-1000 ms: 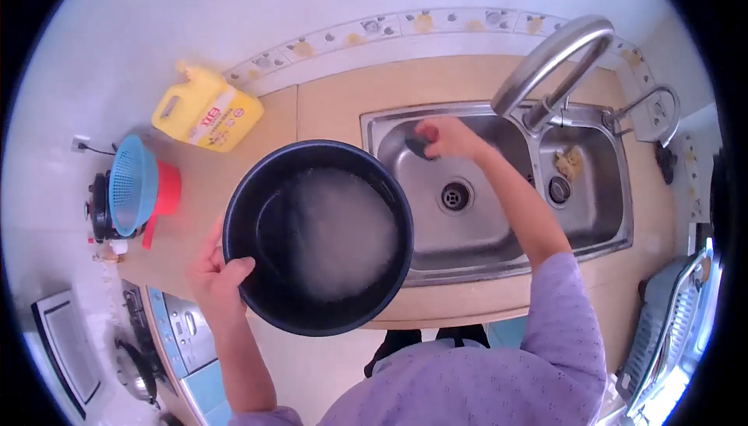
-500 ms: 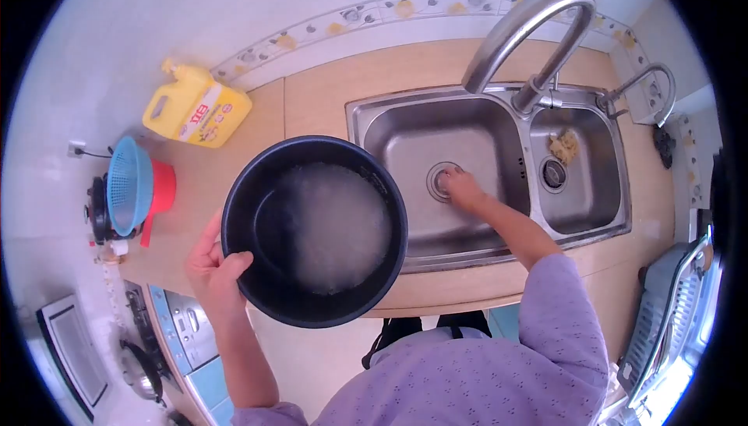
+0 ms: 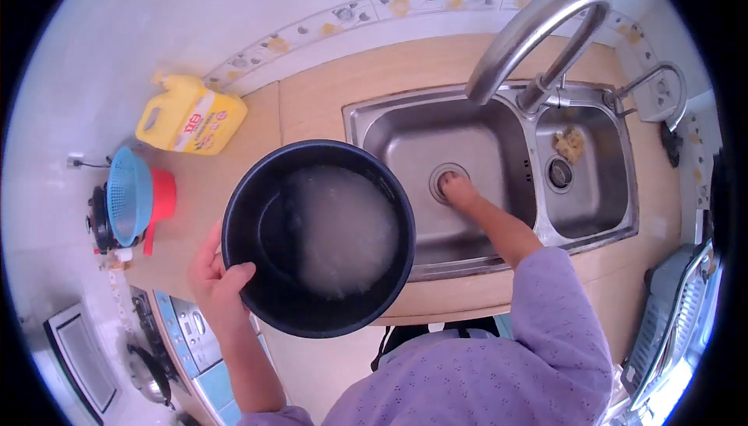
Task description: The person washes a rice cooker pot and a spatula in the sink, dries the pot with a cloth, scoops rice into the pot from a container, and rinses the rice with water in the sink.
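My left hand (image 3: 222,282) grips the rim of a dark rice cooker inner pot (image 3: 269,297), thumb over the edge and fingers on the outside. The pot is held up in front of the counter, its mouth facing me. Inside, pale grains like rice lie under cloudy water (image 3: 351,231). My right hand (image 3: 458,190) reaches into the large left basin of the steel sink (image 3: 421,134). Its fingers are bunched down at the drain (image 3: 438,180), on what looks like the sink strainer; the fingertips are hidden.
A curved faucet (image 3: 538,32) arches over the sink. The smaller basin holds a yellowish scrap (image 3: 569,145) and a drain strainer (image 3: 559,173). At left stand a yellow detergent jug (image 3: 191,118), a blue colander (image 3: 128,192) and a red container (image 3: 162,194). A dish rack (image 3: 670,325) is at right.
The pot has shifted slightly right and down in view, still in my left hand. My right hand stays at the drain, its fingers a little lower into it.
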`<state>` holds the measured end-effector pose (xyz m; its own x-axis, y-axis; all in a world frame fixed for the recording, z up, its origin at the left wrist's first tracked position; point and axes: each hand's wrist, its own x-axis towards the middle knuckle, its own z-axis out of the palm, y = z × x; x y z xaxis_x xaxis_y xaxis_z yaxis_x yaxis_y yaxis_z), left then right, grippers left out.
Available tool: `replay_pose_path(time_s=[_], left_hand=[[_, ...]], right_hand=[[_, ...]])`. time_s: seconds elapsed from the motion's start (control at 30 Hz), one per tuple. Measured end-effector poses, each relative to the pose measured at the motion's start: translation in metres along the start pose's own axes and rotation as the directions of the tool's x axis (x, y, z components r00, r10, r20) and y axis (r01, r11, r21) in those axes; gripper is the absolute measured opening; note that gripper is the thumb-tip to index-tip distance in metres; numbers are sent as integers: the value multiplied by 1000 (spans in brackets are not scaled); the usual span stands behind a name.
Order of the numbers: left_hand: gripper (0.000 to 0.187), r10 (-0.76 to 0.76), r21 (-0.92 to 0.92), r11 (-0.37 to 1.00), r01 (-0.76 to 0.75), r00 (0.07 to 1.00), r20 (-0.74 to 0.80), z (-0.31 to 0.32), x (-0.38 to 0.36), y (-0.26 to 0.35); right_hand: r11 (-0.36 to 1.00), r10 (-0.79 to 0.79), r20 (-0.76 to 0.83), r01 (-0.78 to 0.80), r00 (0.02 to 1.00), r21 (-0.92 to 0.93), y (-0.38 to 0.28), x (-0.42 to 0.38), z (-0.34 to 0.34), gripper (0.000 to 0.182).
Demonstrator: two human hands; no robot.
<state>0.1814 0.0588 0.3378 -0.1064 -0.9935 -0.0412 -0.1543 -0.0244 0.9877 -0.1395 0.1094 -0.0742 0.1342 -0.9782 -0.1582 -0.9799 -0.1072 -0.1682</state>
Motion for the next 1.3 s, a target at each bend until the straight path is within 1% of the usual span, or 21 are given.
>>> replay_pose_path(time_s=[0.1,0.2,0.23,0.3,0.33,0.4,0.47,0.5,0.53,0.57,0.6,0.63,0.7,0.77,0.8,0.87,0.9,0.97,1.07,1.17,1.3], left_hand=[[61,12,-33,999,-13,1000,-26,5,1,-9],[61,19,-26,999,-21,999,-51,12,-2,-16],[61,18,-14,1000,-19,998,-60,11,-3,-18],[61,42,-12,999,-42,999,-19,12,-2,-22],[62,40,-1,999,-40,999,4,14,-2,-23],[62,42,-6,999,-42,999,-10,18,-1,-28],[62,59,7,998,-59,998,-1,18,1,-31],[61,69,26,997,-70,998,13,18,1,-33],[61,76,47,996,-78,997,27,20,1,-35],[60,79,10,997,-79,997,16,23,0,-38],[60,73,3,997,-73,997,10,29,-2,-35],[60,67,-3,998,-67,998,6,36,-5,-32],[60,74,-28,997,-74,997,13,47,-8,-28],[60,107,-72,992,-104,994,38,58,-8,-30],[60,116,-22,993,-115,991,63,60,-6,-33],[62,130,82,987,-139,986,108,61,-5,-36],[60,148,61,986,-154,985,92,66,-7,-34],[58,188,19,982,-189,981,53,80,-12,-29],[57,180,170,967,-192,980,87,80,-15,-30],[57,200,101,973,-208,976,88,88,-18,-25],[58,221,235,941,-243,968,118,87,-21,-24]], right_hand=[[999,-48,18,48,999,9,3,-2,-3,20],[998,-38,-84,42,996,50,2,-2,1,18],[997,9,-23,-8,1000,82,-1,-1,-3,16],[987,97,88,-107,991,122,1,9,-16,13],[983,113,14,-114,993,141,-4,4,-22,13],[975,158,-136,-133,978,178,-12,-15,-42,11],[914,146,-106,-93,983,394,-26,-57,-103,16],[866,137,-90,-75,987,495,-35,-83,-138,18],[731,117,12,-95,993,675,-46,-108,-164,20],[557,75,108,-132,991,820,-59,-132,-185,24],[318,-28,215,-196,976,928,-74,-150,-200,31],[60,-155,285,-279,946,958,-90,-163,-210,38],[-109,-228,263,-293,938,950,-118,-178,-216,44],[-244,-126,254,-278,959,929,-143,-175,-216,46],[-313,-74,250,-260,965,914,-152,-172,-213,47],[-462,-40,270,-258,962,848,-161,-165,-199,44],[-535,-27,283,-253,959,806,-166,-164,-194,43],[-569,0,293,-241,956,786,-169,-165,-193,39],[-633,8,310,-235,951,738,-172,-167,-187,33],[-678,2,323,-236,946,696,-172,-167,-186,30],[-711,-21,315,-236,949,662,-171,-168,-183,28]])
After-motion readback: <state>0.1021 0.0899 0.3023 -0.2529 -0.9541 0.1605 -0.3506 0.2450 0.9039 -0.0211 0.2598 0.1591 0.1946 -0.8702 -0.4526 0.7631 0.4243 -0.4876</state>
